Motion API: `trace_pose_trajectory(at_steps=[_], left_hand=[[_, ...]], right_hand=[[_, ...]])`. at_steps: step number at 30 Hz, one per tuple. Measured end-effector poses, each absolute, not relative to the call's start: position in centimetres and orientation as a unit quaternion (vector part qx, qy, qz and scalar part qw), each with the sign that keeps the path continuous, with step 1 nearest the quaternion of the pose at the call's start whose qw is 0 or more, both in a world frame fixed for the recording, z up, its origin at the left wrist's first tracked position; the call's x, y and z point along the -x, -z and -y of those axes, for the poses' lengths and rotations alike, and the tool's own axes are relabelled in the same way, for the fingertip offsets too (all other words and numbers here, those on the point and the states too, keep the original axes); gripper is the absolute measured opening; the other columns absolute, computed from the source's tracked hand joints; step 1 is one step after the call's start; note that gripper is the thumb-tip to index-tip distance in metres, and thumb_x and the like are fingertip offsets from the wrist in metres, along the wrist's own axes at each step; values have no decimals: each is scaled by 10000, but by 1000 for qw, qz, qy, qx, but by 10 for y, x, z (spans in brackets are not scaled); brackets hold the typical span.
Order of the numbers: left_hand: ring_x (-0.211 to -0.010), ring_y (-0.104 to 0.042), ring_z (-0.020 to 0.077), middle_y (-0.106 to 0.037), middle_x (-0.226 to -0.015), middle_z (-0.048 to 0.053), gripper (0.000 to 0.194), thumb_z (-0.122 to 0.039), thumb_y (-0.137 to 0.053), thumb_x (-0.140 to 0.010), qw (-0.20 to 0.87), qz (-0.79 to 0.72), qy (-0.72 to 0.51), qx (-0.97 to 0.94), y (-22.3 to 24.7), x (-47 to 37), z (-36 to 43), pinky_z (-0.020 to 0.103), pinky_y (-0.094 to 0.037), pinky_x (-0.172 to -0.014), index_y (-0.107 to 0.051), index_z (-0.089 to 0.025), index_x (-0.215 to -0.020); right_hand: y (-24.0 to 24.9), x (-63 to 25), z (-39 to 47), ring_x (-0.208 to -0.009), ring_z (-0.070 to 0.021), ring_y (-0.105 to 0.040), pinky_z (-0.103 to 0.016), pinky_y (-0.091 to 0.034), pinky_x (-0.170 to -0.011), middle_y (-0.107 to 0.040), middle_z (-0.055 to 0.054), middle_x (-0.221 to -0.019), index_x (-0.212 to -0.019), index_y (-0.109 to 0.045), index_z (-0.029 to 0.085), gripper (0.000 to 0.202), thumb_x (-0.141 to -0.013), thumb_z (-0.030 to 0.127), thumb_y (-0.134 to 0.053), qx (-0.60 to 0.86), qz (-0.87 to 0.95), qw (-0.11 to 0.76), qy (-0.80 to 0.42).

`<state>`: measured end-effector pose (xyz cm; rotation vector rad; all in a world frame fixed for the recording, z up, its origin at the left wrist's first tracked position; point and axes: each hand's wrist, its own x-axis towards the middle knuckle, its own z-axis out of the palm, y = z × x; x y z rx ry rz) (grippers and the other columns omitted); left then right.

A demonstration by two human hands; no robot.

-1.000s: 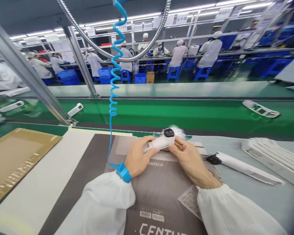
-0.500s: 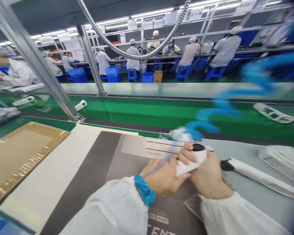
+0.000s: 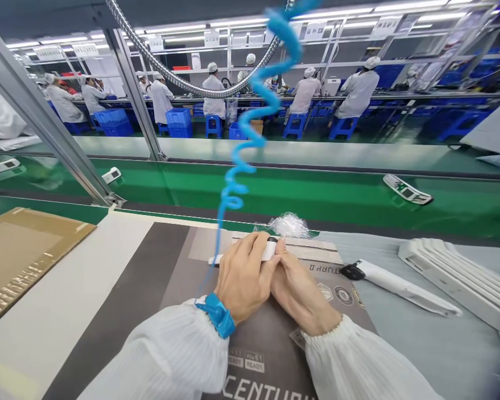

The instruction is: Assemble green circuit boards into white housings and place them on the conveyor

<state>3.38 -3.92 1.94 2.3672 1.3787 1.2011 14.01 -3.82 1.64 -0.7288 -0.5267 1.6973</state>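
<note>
Both hands close round a long white plastic housing (image 3: 269, 251) with a black end, held low over a dark printed cardboard sheet (image 3: 183, 339). My left hand (image 3: 245, 272) wraps over its middle, hiding most of it. My right hand (image 3: 295, 286) grips the black-tipped end, thumb near the tip. A blue wrist strap (image 3: 217, 315) circles my left wrist, and its coiled blue cord (image 3: 241, 150) rises in front of me. Just right of my right hand lies a similar white housing (image 3: 404, 286) with a black end.
A stack of white housings (image 3: 462, 283) sits at the right. Crumpled clear plastic (image 3: 289, 224) lies behind my hands. A green conveyor belt (image 3: 275, 191) carries an opened white device (image 3: 407, 189). A metal post (image 3: 58, 122) stands left, beside brown cardboard (image 3: 29, 261). Co-workers sit far off.
Both hands have moved left and the housing is now lower and flatter, largely covered by my left hand. The coiled cord has swung left. The opened device on the belt has shifted left in view.
</note>
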Motion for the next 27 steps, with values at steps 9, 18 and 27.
trace_pose_trajectory(at_steps=[9,18,27], left_hand=[[-971,-680,254,-725,-1076,57,373,-481,-589,-882,270,-533,-214,-773,-36,16,10,390,-526,-852,-626,-251,-1174],[-1052,-655,256,-686,-1145,151,365,-81,-572,-857,130,-751,-212,-612,-54,73,-122,353,-482,-890,-571,-161,-1212],[-1217,-560,280,-616,-1276,158,313,-99,-542,-870,94,-725,-252,-634,-40,53,-87,409,-401,-1043,-596,-132,-1177]], right_hand=[[3,-159,20,-1138,-237,-647,-375,-539,-1016,-704,-92,-1166,-998,-698,197,303,-862,465,-656,375,239,582,-680],[7,-165,18,-999,-188,-691,-261,-585,-942,-704,-62,-1147,-1004,-717,230,272,-765,342,-782,455,277,548,-645],[4,-160,21,-809,-128,-670,-253,-577,-838,-725,-49,-987,-947,-703,196,292,-725,347,-816,434,291,562,-641]])
